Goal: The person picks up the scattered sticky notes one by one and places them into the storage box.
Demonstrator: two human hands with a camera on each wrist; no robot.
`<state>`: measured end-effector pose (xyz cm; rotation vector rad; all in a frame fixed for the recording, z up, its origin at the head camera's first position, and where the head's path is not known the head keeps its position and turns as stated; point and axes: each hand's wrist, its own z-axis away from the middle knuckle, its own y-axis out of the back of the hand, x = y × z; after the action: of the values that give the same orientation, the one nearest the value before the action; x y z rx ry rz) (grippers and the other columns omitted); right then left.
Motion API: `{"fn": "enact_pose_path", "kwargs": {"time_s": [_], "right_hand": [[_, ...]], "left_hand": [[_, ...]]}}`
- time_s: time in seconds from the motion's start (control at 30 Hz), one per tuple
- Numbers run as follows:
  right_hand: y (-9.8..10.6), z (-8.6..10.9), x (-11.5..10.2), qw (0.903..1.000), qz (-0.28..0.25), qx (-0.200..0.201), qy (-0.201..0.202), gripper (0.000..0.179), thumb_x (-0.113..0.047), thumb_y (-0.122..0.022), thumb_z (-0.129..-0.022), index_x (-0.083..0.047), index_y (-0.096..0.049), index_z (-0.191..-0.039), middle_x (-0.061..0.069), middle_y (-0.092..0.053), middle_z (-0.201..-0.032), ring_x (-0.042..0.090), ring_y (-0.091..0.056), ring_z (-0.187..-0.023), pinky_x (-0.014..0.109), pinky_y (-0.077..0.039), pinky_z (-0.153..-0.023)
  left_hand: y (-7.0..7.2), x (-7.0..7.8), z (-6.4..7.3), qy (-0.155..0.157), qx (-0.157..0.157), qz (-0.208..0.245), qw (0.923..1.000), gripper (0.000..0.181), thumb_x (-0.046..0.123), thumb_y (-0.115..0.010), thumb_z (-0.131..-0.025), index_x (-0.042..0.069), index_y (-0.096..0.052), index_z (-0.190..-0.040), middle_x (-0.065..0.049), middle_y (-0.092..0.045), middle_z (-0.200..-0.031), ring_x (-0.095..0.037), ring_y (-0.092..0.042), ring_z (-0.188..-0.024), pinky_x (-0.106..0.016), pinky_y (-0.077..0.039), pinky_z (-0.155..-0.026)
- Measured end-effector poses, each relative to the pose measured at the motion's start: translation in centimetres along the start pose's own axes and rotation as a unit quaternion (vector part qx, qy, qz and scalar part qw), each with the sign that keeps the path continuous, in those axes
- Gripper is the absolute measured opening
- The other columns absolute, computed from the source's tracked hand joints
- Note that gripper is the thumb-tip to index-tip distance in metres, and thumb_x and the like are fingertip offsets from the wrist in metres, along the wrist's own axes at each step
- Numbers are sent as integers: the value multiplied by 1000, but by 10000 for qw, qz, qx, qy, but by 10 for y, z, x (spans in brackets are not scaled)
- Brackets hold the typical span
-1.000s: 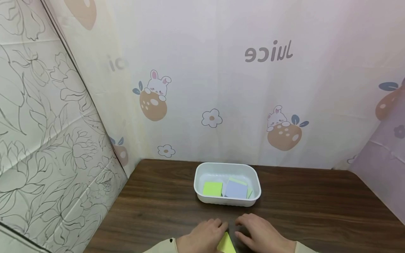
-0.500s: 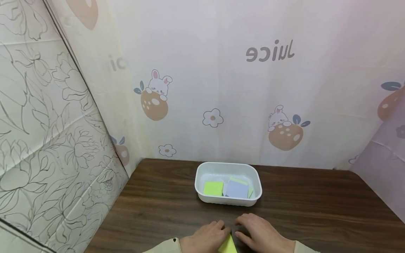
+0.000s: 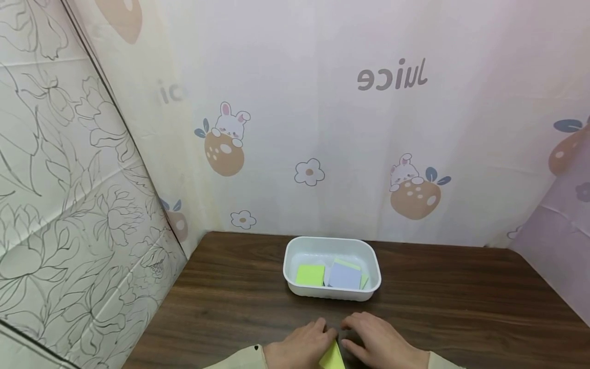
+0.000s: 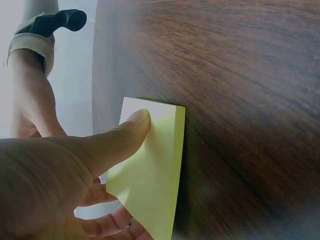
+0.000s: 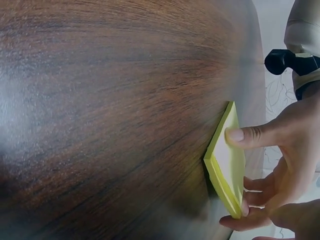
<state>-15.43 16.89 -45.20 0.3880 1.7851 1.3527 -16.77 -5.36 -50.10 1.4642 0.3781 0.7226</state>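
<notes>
A pad of yellow sticky notes (image 3: 332,357) stands tilted just above the wooden table at the bottom of the head view. My left hand (image 3: 301,347) grips it. In the left wrist view the thumb lies across the face of the pad (image 4: 155,165), with fingers behind its lower edge. The right wrist view shows the same pad (image 5: 227,160) from its edge side. My right hand (image 3: 380,342) sits just right of the pad, fingers loosely bent, with a small gap and nothing held. Its fingertips are partly hidden.
Beyond the hands stands a white plastic tub (image 3: 295,290) on the dark wooden table (image 3: 221,292). It holds a bright green note pad (image 3: 310,275) and a stack with a lilac pad (image 3: 344,277) on top. A printed curtain (image 3: 276,128) hangs behind the table.
My left hand has shifted slightly to the right with the sticky-note pad, and its fingers have drawn closer together. My right hand has stayed almost still.
</notes>
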Motion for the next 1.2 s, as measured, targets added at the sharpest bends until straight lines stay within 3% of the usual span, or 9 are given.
{"fn": "enact_pose_path", "kwargs": {"time_s": [0.23,0.47,0.67,0.93,1.1,1.2], "right_hand": [[2,-1,-1,9997,-136,-176,-123,23,-39,-69,-95,-22,-70,-110,-13,-69,-102,4,-63,-93,32,-53,-77],[3,1,-3,10000,-81,4,-27,22,-38,-69,-96,-22,-70,-111,-13,-69,-103,5,-63,-94,32,-53,-78],[4,0,-4,9999,-120,-26,-28,23,-40,-68,-96,-22,-70,-110,-14,-68,-102,4,-62,-93,31,-53,-76],[6,0,-4,9999,-145,-30,-39,25,-42,-67,-96,-23,-70,-110,-14,-68,-102,3,-62,-93,30,-53,-75],[6,1,-5,9998,56,184,82,23,-41,-68,-96,-22,-70,-109,-14,-68,-101,3,-61,-93,30,-53,-76],[6,1,-5,9995,143,265,102,23,-40,-69,-95,-22,-70,-109,-14,-68,-102,3,-61,-93,30,-53,-77]], "left_hand": [[-1,-4,0,-71,-14,232,9997,59,55,-75,-86,22,-55,-130,7,-52,-98,-1,-46,-75,-21,-40,-58],[22,8,6,-238,118,-20,9996,50,51,-76,-86,19,-56,-119,8,-65,-89,-3,-50,-73,-20,-40,-61],[26,12,7,-220,67,-64,9997,47,50,-76,-88,21,-59,-121,9,-69,-95,-2,-50,-75,-20,-40,-60],[33,17,8,-186,279,-186,9993,26,26,-78,-88,22,-64,-110,12,-66,-85,0,-51,-75,-17,-39,-63],[37,18,9,-208,426,60,9989,25,9,-78,-84,21,-63,-100,14,-58,-72,2,-45,-61,-15,-35,-54],[40,17,9,-163,515,139,9984,30,1,-74,-83,22,-65,-103,15,-58,-72,2,-42,-59,-13,-34,-53]]}}
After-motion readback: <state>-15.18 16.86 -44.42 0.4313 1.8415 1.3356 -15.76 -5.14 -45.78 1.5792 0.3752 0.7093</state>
